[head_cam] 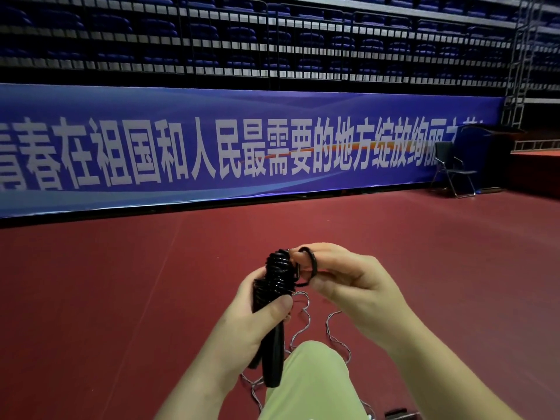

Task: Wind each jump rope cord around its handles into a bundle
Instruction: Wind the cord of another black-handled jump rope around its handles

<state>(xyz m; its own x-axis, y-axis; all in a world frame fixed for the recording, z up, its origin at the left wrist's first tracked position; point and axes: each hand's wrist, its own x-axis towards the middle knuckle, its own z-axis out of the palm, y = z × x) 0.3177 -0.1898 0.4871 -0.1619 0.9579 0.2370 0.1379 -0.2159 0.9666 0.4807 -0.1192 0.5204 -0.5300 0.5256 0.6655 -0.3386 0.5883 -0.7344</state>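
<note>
Two black handles [271, 356] were held side by side in the left hand [251, 325], its fingers curled round them and the thumb pressed across their upper part; the handles pointed down and toward the near edge, over a leg in pale green trousers [309, 386]; black cord [278, 272] was coiled many times round the top of the handles, forming a thick bundle just above the thumb. To the right, touching the bundle, the right hand [348, 280] pinched a loop of the same cord [312, 262] between thumb and fingers, the loop arching over the fingertips. Below both hands a second, thin grey rope [303, 316] lay in loose waves on the red floor [121, 283], running past the leg toward the near edge, where a dark handle [397, 413] was partly visible. Far behind stood a long blue banner [242, 147] with white characters, rows of blue seats [212, 34] above it, and a folding chair [454, 168] at the far right.
</note>
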